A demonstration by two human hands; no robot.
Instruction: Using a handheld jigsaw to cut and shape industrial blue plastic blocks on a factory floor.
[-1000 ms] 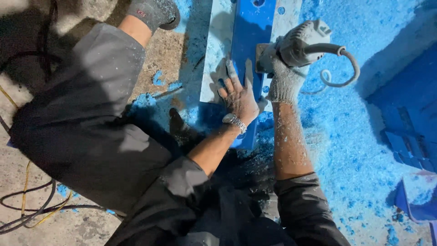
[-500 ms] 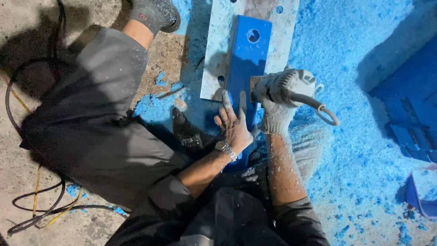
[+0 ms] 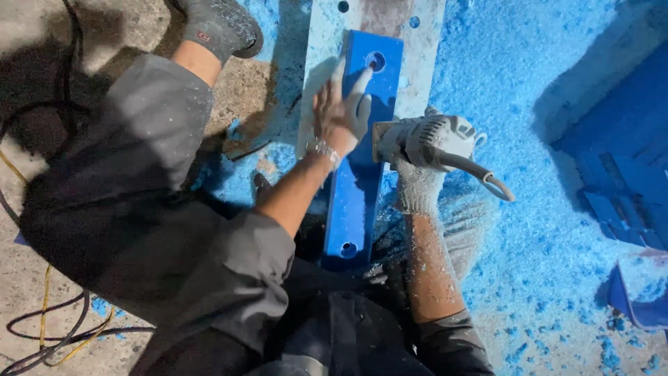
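The floor (image 3: 557, 63) is thick with blue shavings on the right and bare grey concrete on the left, and on it lies a pale plate (image 3: 417, 42) with small holes, carrying the long blue bar (image 3: 355, 202), which runs from near the top of the view down toward the person's lap. Since a second ago the left hand (image 3: 341, 111) has slid up the bar from its lower part and now lies flat, fingers spread and open, gripping nothing, fingertips near the bar's upper hole. The power tool (image 3: 424, 139) has come in from further right and sits against the bar's right edge, the gloved right hand (image 3: 417, 184) closed round its body. That leaves the bar pinned while its side is worked. Open room lies right over the shavings; the leg and cables (image 3: 42, 334) crowd the left
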